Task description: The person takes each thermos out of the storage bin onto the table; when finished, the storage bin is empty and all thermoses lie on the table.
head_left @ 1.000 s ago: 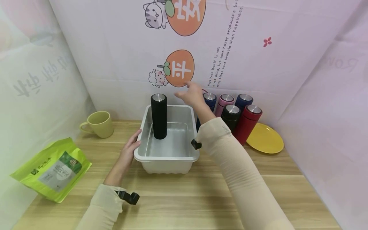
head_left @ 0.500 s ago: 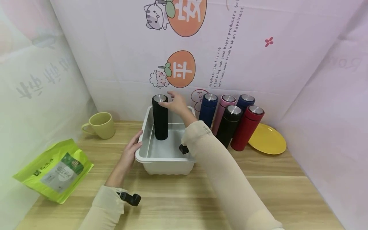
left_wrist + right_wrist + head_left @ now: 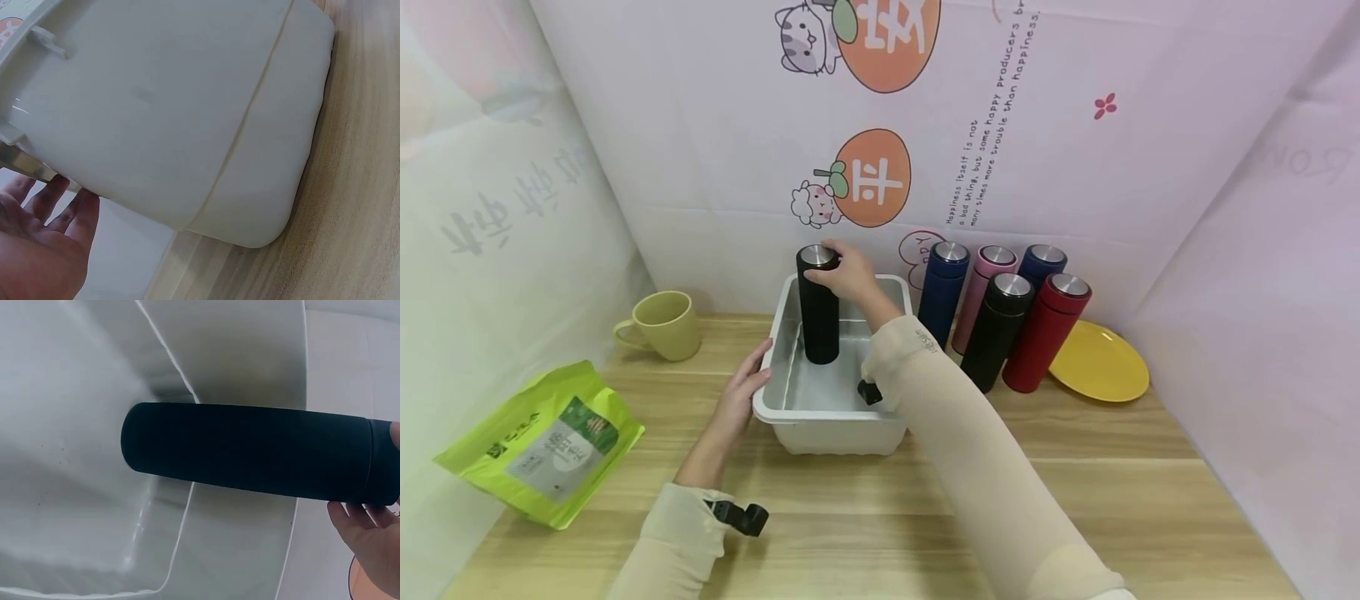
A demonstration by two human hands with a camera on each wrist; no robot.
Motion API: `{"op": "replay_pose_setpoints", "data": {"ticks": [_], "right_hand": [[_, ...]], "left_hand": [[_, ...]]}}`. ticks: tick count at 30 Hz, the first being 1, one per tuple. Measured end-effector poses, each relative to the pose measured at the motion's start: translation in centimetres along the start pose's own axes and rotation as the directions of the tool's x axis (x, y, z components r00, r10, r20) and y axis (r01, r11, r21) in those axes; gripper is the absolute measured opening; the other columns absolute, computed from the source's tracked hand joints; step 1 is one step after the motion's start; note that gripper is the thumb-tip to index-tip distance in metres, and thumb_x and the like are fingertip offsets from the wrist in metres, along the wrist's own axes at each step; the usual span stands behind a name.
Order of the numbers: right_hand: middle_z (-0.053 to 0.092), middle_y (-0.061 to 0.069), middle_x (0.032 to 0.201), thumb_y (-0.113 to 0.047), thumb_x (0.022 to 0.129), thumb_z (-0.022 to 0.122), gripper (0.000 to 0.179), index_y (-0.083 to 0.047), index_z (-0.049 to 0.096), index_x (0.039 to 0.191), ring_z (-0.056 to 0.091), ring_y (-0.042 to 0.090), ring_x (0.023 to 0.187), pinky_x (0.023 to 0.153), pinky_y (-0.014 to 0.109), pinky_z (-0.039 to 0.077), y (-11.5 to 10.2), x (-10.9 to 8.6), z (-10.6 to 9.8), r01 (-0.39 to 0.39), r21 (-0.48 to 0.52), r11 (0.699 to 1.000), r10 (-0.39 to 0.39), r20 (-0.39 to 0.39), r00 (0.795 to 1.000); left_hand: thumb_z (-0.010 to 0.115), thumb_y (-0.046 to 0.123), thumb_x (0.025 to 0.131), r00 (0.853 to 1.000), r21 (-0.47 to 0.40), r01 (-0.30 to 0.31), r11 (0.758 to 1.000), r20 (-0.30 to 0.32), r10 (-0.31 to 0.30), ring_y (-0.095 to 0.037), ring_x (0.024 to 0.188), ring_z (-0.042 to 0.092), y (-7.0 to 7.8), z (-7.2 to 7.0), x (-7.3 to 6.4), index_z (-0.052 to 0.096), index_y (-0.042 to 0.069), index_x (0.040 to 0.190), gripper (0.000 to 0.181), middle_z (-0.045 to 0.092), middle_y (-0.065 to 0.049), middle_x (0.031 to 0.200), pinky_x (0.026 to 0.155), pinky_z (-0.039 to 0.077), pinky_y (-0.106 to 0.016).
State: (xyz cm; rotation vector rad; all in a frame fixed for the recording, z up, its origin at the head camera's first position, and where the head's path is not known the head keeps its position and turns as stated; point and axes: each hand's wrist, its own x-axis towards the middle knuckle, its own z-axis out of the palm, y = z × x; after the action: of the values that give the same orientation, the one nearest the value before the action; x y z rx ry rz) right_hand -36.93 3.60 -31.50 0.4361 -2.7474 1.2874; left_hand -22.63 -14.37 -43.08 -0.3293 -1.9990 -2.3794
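A tall black thermos flask [image 3: 819, 312] with a silver lid top stands upright inside a light grey plastic tub [image 3: 829, 416], near its back left. My right hand [image 3: 852, 275] grips the flask by its top. In the right wrist view, the flask [image 3: 250, 450] lies across the picture, and the fingers of my right hand [image 3: 374, 547] touch its lid end from below, with the thumb partly visible opposite. My left hand [image 3: 739, 396] rests against the tub's left side. Seen from the left wrist, the fingers of that hand [image 3: 53, 231] lie at the tub's outer wall [image 3: 144, 112], gently bent.
Right of the tub stand several flasks: blue [image 3: 942, 292], pink [image 3: 977, 300], another blue [image 3: 1042, 258], black [image 3: 997, 333] and red [image 3: 1047, 333]. Behind them lies a yellow plate [image 3: 1099, 362]. At left are a yellow-green mug [image 3: 666, 325] and a green pouch [image 3: 542, 446].
My right hand has moved left from above the tub's right side and now holds the black flask's top. The left hand stays at the tub.
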Motion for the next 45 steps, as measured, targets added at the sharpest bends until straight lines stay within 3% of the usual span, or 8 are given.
{"op": "replay_pose_setpoints", "data": {"ticks": [11,18,22,29,37,45], "right_hand": [[0.051,0.006,0.141,-0.029,0.088,0.074,0.062,-0.012,0.05,0.143,0.046,0.02,0.125,0.103,0.031,0.036,-0.5,-0.2,-0.2,-0.026,-0.028,0.999,0.025,-0.039,0.999],[0.056,0.006,0.134,-0.029,0.086,0.076,0.064,-0.01,0.051,0.142,0.05,0.018,0.116,0.098,0.03,0.041,-1.6,-0.3,-2.0,-0.002,0.009,1.0,0.003,-0.084,0.996],[0.056,0.008,0.132,-0.027,0.086,0.077,0.063,-0.008,0.052,0.141,0.05,0.019,0.114,0.094,0.029,0.043,-2.8,-0.6,-3.6,0.02,0.076,0.997,-0.011,-0.116,0.993],[0.057,0.003,0.13,-0.034,0.085,0.076,0.061,-0.016,0.055,0.139,0.052,0.016,0.112,0.089,0.027,0.046,-4.7,-1.3,-6.9,-0.026,0.046,0.999,0.032,-0.154,0.988],[0.054,0.0,0.136,-0.029,0.086,0.075,0.063,-0.014,0.052,0.143,0.049,0.01,0.118,0.094,0.021,0.042,-6.2,-2.4,-11.1,-0.007,0.134,0.991,0.034,-0.197,0.98],[0.055,-0.003,0.132,-0.032,0.086,0.075,0.062,-0.021,0.052,0.143,0.051,0.014,0.112,0.096,0.03,0.041,-7.5,-5.0,-15.8,-0.078,0.192,0.978,0.119,-0.212,0.97]], "left_hand": [[0.034,0.002,0.101,1.0,-0.01,-0.007,1.0,0.009,0.007,-0.028,0.145,0.007,-0.1,0.1,0.1,0.017,-0.008,0.151,0.053,0.007,-0.017,0.16,0.115,0.011,-0.041],[0.033,0.003,0.101,1.0,-0.014,0.011,1.0,-0.003,-0.011,-0.028,0.145,0.008,0.1,0.1,0.0,0.017,-0.006,0.152,0.054,0.007,-0.015,0.161,0.115,0.011,-0.041],[0.033,0.003,0.101,1.0,-0.018,0.016,1.0,-0.008,-0.016,-0.028,0.145,0.008,0.2,0.1,0.0,0.017,-0.005,0.152,0.054,0.007,-0.016,0.161,0.115,0.01,-0.044],[0.033,0.002,0.101,1.0,-0.027,0.009,1.0,-0.007,-0.009,-0.03,0.144,0.01,0.1,0.1,0.0,0.017,-0.006,0.151,0.053,0.007,-0.016,0.161,0.114,0.013,-0.044],[0.033,0.002,0.101,1.0,-0.027,0.006,1.0,-0.003,-0.006,-0.03,0.144,0.009,0.1,0.1,0.0,0.017,-0.007,0.151,0.053,0.007,-0.017,0.161,0.114,0.013,-0.043],[0.033,0.003,0.102,1.0,-0.032,0.018,0.999,0.005,-0.018,-0.029,0.144,0.009,0.2,0.1,0.0,0.016,-0.006,0.151,0.054,0.006,-0.016,0.161,0.114,0.014,-0.043]]}}
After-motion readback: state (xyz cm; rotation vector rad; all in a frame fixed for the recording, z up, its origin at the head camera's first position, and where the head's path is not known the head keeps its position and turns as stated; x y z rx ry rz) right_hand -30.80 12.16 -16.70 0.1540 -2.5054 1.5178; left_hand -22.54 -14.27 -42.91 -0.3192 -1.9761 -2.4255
